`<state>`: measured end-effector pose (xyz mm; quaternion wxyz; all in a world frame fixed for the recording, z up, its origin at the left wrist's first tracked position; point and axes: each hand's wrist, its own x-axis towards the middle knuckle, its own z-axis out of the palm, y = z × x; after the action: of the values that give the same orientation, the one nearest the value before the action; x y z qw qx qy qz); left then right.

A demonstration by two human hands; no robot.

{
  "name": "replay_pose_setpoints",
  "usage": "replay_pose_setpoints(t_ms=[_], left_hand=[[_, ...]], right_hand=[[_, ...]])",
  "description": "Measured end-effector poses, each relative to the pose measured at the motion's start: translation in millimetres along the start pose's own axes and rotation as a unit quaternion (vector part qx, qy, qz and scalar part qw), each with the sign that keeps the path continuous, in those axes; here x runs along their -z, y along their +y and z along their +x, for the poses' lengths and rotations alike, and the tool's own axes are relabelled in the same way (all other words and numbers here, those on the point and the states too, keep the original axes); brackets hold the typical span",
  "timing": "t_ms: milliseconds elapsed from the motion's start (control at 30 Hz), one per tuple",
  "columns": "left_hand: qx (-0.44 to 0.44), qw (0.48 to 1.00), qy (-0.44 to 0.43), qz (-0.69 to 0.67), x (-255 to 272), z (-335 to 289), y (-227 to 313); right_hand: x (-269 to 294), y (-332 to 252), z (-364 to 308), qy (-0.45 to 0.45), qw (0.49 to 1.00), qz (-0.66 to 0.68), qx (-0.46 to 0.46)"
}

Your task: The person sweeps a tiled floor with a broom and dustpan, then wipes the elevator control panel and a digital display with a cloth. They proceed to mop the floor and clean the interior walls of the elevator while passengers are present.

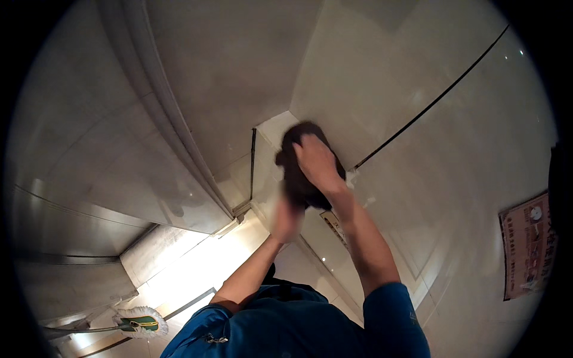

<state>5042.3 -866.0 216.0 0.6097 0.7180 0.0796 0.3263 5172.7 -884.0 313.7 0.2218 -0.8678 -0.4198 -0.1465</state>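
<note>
A dark brown cloth (304, 185), bunched and soft, is up in front of me near the meeting of pale wall panels. My right hand (316, 158) lies over its upper part, fingers curled and gripping the fabric. Beside the cloth's lower left edge is my left hand (286, 222), touching it. Motion smears that hand and its fingers are hidden, so its grip does not show. Both forearms rise out of blue sleeves.
Shiny pale wall panels (430, 149) stand close on the right, crossed by a black seam. A poster (527, 247) hangs at far right. Metal-looking panels (119, 155) fill the left. A mop with white fringe and green pad (140, 323) is at lower left.
</note>
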Motion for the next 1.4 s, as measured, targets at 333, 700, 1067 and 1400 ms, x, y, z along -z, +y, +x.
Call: replay_pose_setpoints(t_ms=[333, 700, 1067, 1400], left_hand=[[0.006, 0.993, -0.008, 0.116, 4.2, 2.3, -5.8], [0.010, 0.997, 0.053, 0.048, 15.0, 0.0, -33.7], [0.085, 0.996, 0.007, 0.026, 1.2, 3.2, -17.0], [0.094, 0.994, 0.003, 0.053, -7.1, 1.1, -14.8]], right_hand=[[-1.9, 10.2, -4.3, 0.012, 0.998, 0.038, 0.042], [19.7, -38.5, -26.2, -0.010, 0.995, -0.003, 0.096], [133.3, -4.9, -60.6, 0.195, 0.979, -0.008, 0.053], [367.3, -68.3, 76.2, 0.519, 0.800, -0.292, 0.073]])
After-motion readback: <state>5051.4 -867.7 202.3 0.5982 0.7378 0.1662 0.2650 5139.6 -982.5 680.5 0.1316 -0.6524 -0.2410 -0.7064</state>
